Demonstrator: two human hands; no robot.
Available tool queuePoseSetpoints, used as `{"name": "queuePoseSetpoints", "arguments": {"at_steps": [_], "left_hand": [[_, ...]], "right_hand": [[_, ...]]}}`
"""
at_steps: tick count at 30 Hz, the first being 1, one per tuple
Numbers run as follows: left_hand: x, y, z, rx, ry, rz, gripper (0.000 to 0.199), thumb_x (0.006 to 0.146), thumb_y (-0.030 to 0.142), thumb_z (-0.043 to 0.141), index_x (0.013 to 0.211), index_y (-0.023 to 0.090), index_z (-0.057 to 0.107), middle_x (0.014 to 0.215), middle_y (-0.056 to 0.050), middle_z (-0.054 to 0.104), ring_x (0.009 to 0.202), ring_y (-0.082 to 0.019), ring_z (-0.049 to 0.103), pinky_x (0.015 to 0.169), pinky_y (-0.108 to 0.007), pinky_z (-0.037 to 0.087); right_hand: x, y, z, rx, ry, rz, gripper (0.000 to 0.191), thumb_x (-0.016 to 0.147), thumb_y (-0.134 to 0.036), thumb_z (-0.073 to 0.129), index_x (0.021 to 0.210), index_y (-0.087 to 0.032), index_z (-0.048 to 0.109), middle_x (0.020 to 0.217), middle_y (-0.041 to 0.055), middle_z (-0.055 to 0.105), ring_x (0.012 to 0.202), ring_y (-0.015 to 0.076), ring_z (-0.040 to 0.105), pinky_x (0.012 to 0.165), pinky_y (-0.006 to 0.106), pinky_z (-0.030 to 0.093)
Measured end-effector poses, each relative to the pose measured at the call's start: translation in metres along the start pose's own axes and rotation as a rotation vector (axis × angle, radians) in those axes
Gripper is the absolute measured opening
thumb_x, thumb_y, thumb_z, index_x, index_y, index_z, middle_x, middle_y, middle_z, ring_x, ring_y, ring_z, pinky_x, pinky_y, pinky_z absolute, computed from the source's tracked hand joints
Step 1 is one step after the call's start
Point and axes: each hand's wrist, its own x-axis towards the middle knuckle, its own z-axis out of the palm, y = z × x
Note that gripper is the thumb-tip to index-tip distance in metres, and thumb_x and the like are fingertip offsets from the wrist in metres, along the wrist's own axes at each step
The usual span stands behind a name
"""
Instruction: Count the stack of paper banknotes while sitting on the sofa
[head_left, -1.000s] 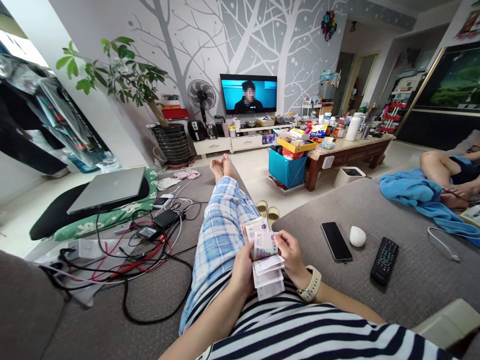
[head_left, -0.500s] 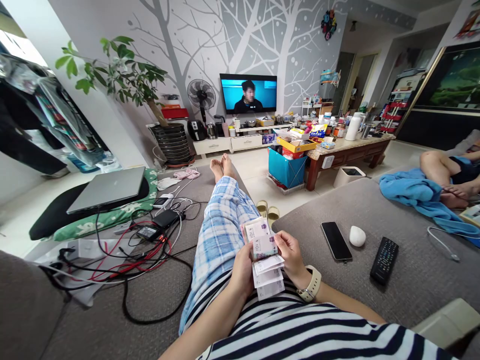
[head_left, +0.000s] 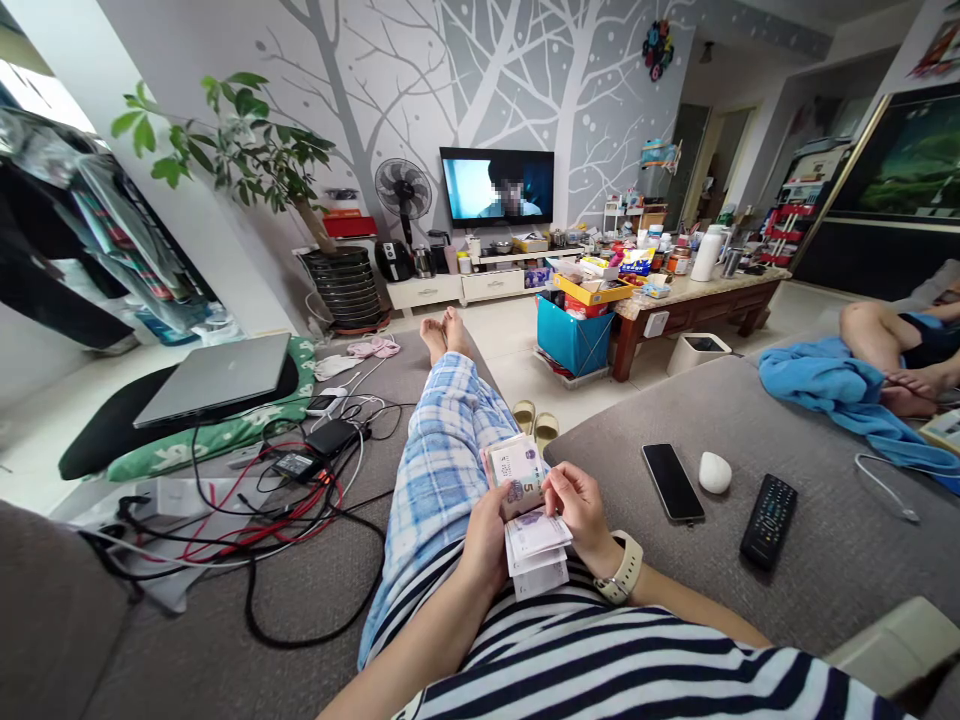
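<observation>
Banknotes (head_left: 525,500) between left hand (head_left: 484,540), right hand (head_left: 581,510)

Striped top, plaid trousers, seemingly wristwatch (head_left: 625,566).

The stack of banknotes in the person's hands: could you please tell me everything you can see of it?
The stack of paper banknotes is pale with purple print; a "5" shows on the top note. It is folded over the left hand, upper half standing, counted notes fanned down over the striped shirt. The right hand pinches its right edge, above the plaid trousers.
</observation>
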Motion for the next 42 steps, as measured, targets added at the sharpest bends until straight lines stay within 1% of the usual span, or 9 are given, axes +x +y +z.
{"name": "queuePoseSetpoints", "arguments": {"at_steps": [4, 7, 16, 19, 24, 28, 32, 36, 42], "left_hand": [[0.0, -0.001, 0.001, -0.004, -0.004, 0.013, 0.028, 0.09, 0.027, 0.053, 0.105, 0.012, 0.07, 0.113, -0.001, 0.076, 0.134, -0.042, 0.049, 0.1, -0.051, 0.054], [-0.002, 0.001, 0.002, -0.003, 0.002, 0.019, 0.026, 0.089, 0.026, 0.054, 0.103, 0.013, 0.071, 0.106, 0.0, 0.078, 0.131, -0.04, 0.053, 0.101, -0.049, 0.054], [0.002, -0.002, -0.003, -0.011, -0.01, -0.023, 0.023, 0.086, 0.023, 0.062, 0.105, 0.016, 0.072, 0.109, 0.0, 0.077, 0.135, -0.041, 0.049, 0.104, -0.05, 0.053], [0.001, -0.003, -0.002, -0.026, -0.006, -0.012, 0.026, 0.084, 0.017, 0.061, 0.108, 0.015, 0.072, 0.109, 0.001, 0.077, 0.135, -0.041, 0.049, 0.105, -0.051, 0.052], [-0.001, -0.001, 0.003, -0.044, 0.022, -0.014, 0.026, 0.085, 0.014, 0.06, 0.107, 0.015, 0.072, 0.105, 0.001, 0.079, 0.134, -0.039, 0.051, 0.103, -0.05, 0.054], [-0.002, 0.003, 0.009, -0.107, 0.114, -0.051, 0.024, 0.089, 0.02, 0.056, 0.107, 0.017, 0.071, 0.097, 0.0, 0.08, 0.127, -0.033, 0.061, 0.1, -0.046, 0.058], [-0.003, 0.005, 0.014, -0.171, 0.119, -0.058, 0.027, 0.089, 0.023, 0.058, 0.111, 0.016, 0.071, 0.097, -0.005, 0.08, 0.123, -0.032, 0.065, 0.098, -0.044, 0.06], [-0.002, 0.004, 0.013, -0.188, 0.133, -0.05, 0.028, 0.091, 0.021, 0.054, 0.113, 0.019, 0.071, 0.096, -0.001, 0.08, 0.124, -0.031, 0.064, 0.095, -0.043, 0.061], [-0.004, 0.008, 0.013, -0.138, 0.133, -0.051, 0.02, 0.092, 0.021, 0.055, 0.096, 0.017, 0.074, 0.094, 0.0, 0.08, 0.121, -0.031, 0.066, 0.095, -0.041, 0.061]], "right_hand": [[0.002, -0.001, 0.001, -0.023, 0.027, -0.017, 0.042, 0.087, -0.057, 0.064, 0.068, -0.021, 0.058, 0.049, -0.0039, 0.051, 0.046, 0.0118, 0.045, 0.052, 0.027, 0.039], [0.004, 0.001, 0.001, -0.029, 0.046, 0.008, 0.038, 0.085, -0.055, 0.066, 0.07, -0.021, 0.057, 0.051, -0.0049, 0.049, 0.047, 0.0118, 0.043, 0.051, 0.027, 0.037], [0.011, 0.021, -0.004, -0.021, 0.173, 0.06, 0.036, 0.076, -0.049, 0.074, 0.09, -0.022, 0.056, 0.067, -0.0047, 0.053, 0.06, 0.0136, 0.048, 0.058, 0.026, 0.04], [0.011, 0.023, -0.005, -0.05, 0.137, 0.064, 0.035, 0.079, -0.053, 0.069, 0.081, -0.021, 0.056, 0.068, -0.0031, 0.053, 0.062, 0.0138, 0.047, 0.06, 0.027, 0.039], [0.01, 0.018, -0.004, -0.089, 0.113, 0.055, 0.044, 0.081, -0.059, 0.065, 0.063, -0.022, 0.048, 0.059, -0.0047, 0.042, 0.057, 0.0122, 0.036, 0.054, 0.026, 0.031], [0.01, 0.014, -0.004, -0.112, 0.106, 0.037, 0.046, 0.082, -0.059, 0.063, 0.061, -0.022, 0.044, 0.059, -0.0045, 0.04, 0.057, 0.0122, 0.034, 0.053, 0.026, 0.029], [0.008, 0.009, -0.004, -0.114, 0.087, 0.021, 0.045, 0.084, -0.057, 0.061, 0.061, -0.022, 0.044, 0.059, -0.0043, 0.039, 0.057, 0.0124, 0.034, 0.053, 0.027, 0.029], [0.007, 0.005, -0.003, -0.108, 0.072, 0.009, 0.045, 0.086, -0.057, 0.06, 0.062, -0.022, 0.045, 0.059, -0.0045, 0.039, 0.056, 0.0126, 0.033, 0.053, 0.027, 0.028], [0.006, 0.004, -0.002, -0.106, 0.075, 0.007, 0.044, 0.087, -0.054, 0.06, 0.063, -0.022, 0.046, 0.059, -0.0045, 0.04, 0.057, 0.0125, 0.034, 0.054, 0.027, 0.028]]}}
